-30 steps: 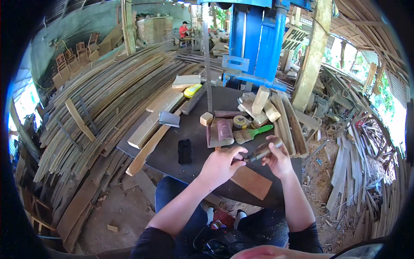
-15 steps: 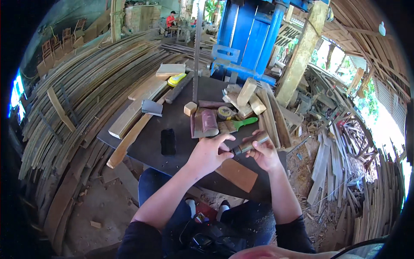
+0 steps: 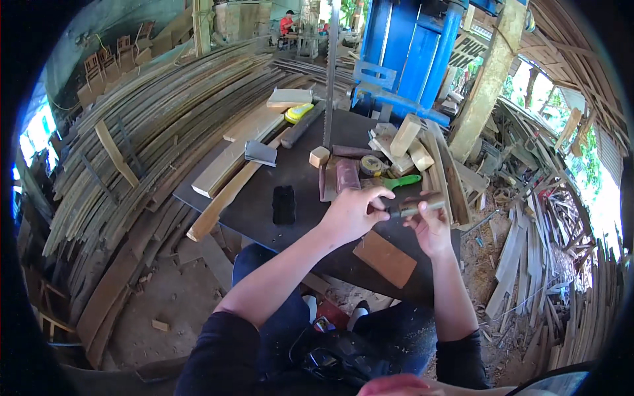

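Observation:
Over the near right part of the dark table, both hands are on a brown cylindrical piece [image 3: 432,200] with a narrower dark end. My right hand [image 3: 432,228] is closed around its thicker part. The fingertips of my left hand [image 3: 354,214] pinch the dark end; part of it is hidden behind them. Beneath lies a flat reddish-brown board [image 3: 385,259]. Just beyond the hands are a brush with a green handle [image 3: 404,181], a round tape measure [image 3: 372,165] and a curled reddish-brown sheet [image 3: 347,175] that looks like sandpaper.
An upright saw blade [image 3: 331,79] rises from the table [image 3: 307,214] before a blue machine [image 3: 403,59]. A black tray-like object [image 3: 284,204], a wooden cube [image 3: 319,156] and a yellow brush [image 3: 299,113] lie leftward. Wood blocks [image 3: 405,136] are stacked right. Long planks [image 3: 165,125] fill the left side.
The whole view has shifted, so the table and its contents appear farther right. Both hands keep hold of the cylindrical piece, which now lies more level between them.

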`<action>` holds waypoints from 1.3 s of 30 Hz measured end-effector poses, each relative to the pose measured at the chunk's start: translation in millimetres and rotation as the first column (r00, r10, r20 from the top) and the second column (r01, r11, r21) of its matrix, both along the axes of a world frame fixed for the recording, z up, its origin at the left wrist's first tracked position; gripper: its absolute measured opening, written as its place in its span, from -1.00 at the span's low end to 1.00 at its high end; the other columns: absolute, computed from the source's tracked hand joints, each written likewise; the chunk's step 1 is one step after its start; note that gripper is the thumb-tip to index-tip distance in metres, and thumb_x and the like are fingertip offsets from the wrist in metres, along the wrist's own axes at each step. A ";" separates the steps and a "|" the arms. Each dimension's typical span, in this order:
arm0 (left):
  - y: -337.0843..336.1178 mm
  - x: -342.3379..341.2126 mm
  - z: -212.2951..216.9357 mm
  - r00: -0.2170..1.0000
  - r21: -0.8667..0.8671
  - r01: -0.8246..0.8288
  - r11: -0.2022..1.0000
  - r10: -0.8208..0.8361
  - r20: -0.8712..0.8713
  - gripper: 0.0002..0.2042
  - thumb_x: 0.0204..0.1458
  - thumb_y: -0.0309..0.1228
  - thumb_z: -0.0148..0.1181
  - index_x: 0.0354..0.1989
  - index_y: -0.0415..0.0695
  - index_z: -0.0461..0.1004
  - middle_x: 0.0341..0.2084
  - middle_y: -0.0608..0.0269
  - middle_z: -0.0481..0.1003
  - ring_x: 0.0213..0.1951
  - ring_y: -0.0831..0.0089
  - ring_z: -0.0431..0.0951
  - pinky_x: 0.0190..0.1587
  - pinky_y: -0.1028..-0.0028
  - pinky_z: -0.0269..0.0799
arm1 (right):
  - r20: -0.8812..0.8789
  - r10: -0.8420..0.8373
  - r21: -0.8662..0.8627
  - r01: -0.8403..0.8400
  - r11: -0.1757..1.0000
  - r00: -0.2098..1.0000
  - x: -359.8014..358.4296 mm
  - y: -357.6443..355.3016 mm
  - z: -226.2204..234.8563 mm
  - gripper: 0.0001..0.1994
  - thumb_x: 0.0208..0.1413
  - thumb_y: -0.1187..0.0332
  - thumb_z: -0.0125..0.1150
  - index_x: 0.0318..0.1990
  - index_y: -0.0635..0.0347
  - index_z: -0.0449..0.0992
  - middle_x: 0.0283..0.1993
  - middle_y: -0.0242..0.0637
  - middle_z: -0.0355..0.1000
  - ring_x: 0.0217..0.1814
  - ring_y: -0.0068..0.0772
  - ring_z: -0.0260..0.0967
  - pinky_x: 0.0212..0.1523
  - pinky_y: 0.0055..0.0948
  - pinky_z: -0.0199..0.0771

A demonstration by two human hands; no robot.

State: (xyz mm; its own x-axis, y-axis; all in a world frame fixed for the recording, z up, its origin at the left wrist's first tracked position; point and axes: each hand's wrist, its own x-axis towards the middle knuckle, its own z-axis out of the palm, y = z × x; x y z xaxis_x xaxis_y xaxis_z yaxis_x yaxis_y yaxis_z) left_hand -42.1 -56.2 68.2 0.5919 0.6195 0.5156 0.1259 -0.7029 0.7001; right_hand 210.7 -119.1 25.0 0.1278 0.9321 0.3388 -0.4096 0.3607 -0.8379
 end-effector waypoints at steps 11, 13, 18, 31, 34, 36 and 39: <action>41.0 77.7 -14.2 0.928 -0.056 0.340 0.939 -0.325 0.180 -0.63 0.02 -0.40 0.62 0.00 -0.18 0.68 -0.26 0.22 0.75 -0.29 0.45 0.73 -0.25 0.45 0.60 | 0.097 -0.227 0.249 0.197 0.948 0.969 -22.8 15.8 87.6 -0.57 0.55 -0.01 0.00 -0.21 0.21 0.34 -0.47 -0.24 0.30 -0.56 -0.33 0.31 -0.53 -0.34 0.38; 50.0 74.1 -18.7 0.922 -0.069 0.350 0.934 -0.331 0.202 -0.65 0.07 -0.36 0.61 -0.01 -0.18 0.68 -0.27 0.22 0.74 -0.29 0.49 0.72 -0.28 0.48 0.58 | 0.053 -0.183 0.183 0.171 0.968 0.982 -21.9 20.7 83.5 -0.56 0.53 -0.04 0.01 -0.24 0.19 0.32 -0.52 -0.29 0.26 -0.61 -0.39 0.24 -0.57 -0.36 0.29; 49.2 77.3 -31.6 0.911 -0.069 0.377 0.924 -0.383 -0.152 -0.70 0.26 -0.20 0.40 -0.20 -0.25 0.67 -0.48 0.09 0.64 -0.41 0.17 0.65 -0.14 0.29 0.59 | 0.056 -0.187 0.095 0.181 0.979 0.981 -22.0 21.5 84.1 -0.53 0.45 -0.10 0.09 -0.32 0.12 0.28 -0.63 -0.36 0.16 -0.72 -0.47 0.09 -0.68 -0.38 0.12; 48.3 79.5 -42.1 0.956 -0.033 0.284 0.958 -0.286 -0.069 -0.77 0.36 -0.31 0.26 -0.22 -0.19 0.76 -0.35 -0.01 0.72 -0.31 0.21 0.77 -0.19 0.25 0.62 | 0.048 -0.424 -0.030 0.426 0.904 0.904 -41.9 45.9 95.6 -0.52 0.46 -0.08 -0.06 -0.35 0.15 0.38 -0.68 -0.38 0.21 -0.74 -0.42 0.12 -0.68 -0.34 0.09; 51.5 74.6 -45.3 0.966 -0.101 0.241 0.965 -0.248 -0.068 -0.75 0.35 -0.28 0.30 -0.25 -0.20 0.76 -0.41 -0.01 0.71 -0.38 0.28 0.73 -0.24 0.31 0.58 | 0.134 -0.374 0.082 0.366 0.927 0.918 -51.8 47.4 94.2 -0.49 0.46 -0.07 -0.06 -0.40 0.18 0.40 -0.71 -0.33 0.23 -0.75 -0.41 0.16 -0.66 -0.34 0.16; 47.5 80.1 -43.9 0.966 -0.125 0.239 0.963 -0.249 -0.072 -0.73 0.35 -0.24 0.32 -0.27 -0.19 0.76 -0.47 0.07 0.68 -0.44 0.35 0.64 -0.28 0.34 0.51 | 0.152 -0.405 0.061 0.401 0.914 0.901 -49.6 38.8 97.9 -0.52 0.45 -0.08 -0.13 -0.38 0.11 0.34 -0.65 -0.38 0.20 -0.72 -0.42 0.07 -0.63 -0.30 0.14; 45.8 81.5 -41.3 0.970 -0.115 0.228 0.967 -0.236 -0.062 -0.70 0.37 -0.20 0.32 -0.31 -0.17 0.75 -0.58 0.21 0.58 -0.54 0.49 0.43 -0.37 0.38 0.37 | 0.121 -0.411 0.045 0.409 0.911 0.903 -42.6 44.3 99.8 -0.51 0.45 -0.10 -0.15 -0.38 0.11 0.32 -0.66 -0.40 0.18 -0.71 -0.44 0.06 -0.61 -0.29 0.15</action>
State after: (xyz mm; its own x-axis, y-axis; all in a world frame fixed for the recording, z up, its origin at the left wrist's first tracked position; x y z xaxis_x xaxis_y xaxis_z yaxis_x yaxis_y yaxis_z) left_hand 39.4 -10.3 27.0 0.7599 0.5098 0.4033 0.0227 -0.6408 0.7674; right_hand 168.1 -74.8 124.8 0.4531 0.8000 0.3933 -0.1144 0.4897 -0.8644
